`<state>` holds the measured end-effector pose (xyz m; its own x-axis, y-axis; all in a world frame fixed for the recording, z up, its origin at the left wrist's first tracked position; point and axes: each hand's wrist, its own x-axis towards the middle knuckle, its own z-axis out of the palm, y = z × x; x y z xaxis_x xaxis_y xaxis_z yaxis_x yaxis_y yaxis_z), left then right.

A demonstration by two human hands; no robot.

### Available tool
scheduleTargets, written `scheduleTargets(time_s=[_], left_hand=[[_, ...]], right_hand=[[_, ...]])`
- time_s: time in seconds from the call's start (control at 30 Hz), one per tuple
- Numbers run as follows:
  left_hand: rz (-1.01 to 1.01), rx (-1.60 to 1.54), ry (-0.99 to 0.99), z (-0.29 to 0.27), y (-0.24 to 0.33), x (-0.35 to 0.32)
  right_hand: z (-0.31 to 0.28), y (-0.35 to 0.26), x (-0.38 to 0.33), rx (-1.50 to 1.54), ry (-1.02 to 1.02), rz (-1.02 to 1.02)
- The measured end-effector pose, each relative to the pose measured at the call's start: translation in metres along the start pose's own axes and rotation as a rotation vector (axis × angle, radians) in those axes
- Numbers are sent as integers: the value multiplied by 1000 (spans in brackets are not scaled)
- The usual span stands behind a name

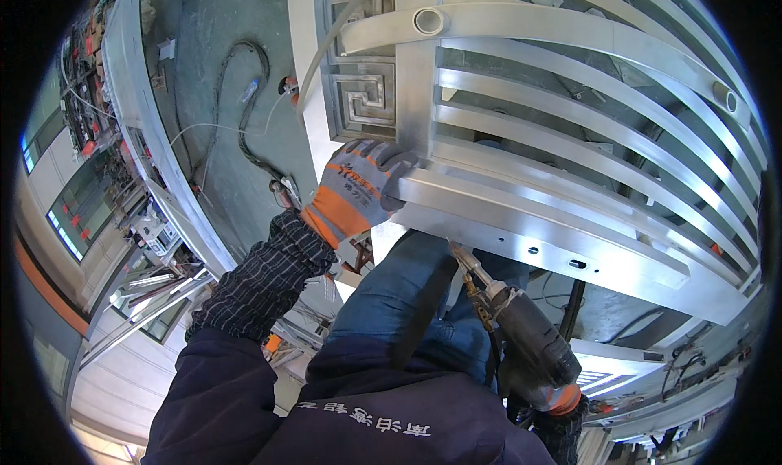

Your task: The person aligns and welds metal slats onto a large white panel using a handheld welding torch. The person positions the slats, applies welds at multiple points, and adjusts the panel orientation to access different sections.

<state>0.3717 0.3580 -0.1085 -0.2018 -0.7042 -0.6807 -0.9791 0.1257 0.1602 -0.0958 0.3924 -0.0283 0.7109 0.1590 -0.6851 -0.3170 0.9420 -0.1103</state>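
Observation:
My left hand, in a grey and orange work glove, grips the near left end of a long silver metal bar. The bar lies along the near edge of a slatted metal gate panel. Several small holes show in the panel's edge face. My right hand, gloved with an orange cuff, is closed around a black handheld welding gun, which hides most of its fingers. The gun's narrow metal nozzle points up and left, close to the panel's lower edge; I cannot tell if it touches.
A curved metal strip with short round tubes crosses the panel. A pale hose hangs over its left side. Dark cable snakes over the green floor. Metal lengths lie far left; another slatted panel lies right.

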Motion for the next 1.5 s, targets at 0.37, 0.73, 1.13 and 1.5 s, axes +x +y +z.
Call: scheduleTargets(time_s=[0.37,0.73,1.13,1.5], left_hand=[[-14,-11,-35,4,-1,2],[-17,14,-99,11,-4,3],[-12,-5,-55,25,-7,2],[-27,-297,304,-31,-12,-13]], right_hand=[[10,-1,18,-67,69,-100],[19,-3,26,-93,136,-51],[25,-4,29,-111,161,-97],[26,4,30,-222,202,4]])
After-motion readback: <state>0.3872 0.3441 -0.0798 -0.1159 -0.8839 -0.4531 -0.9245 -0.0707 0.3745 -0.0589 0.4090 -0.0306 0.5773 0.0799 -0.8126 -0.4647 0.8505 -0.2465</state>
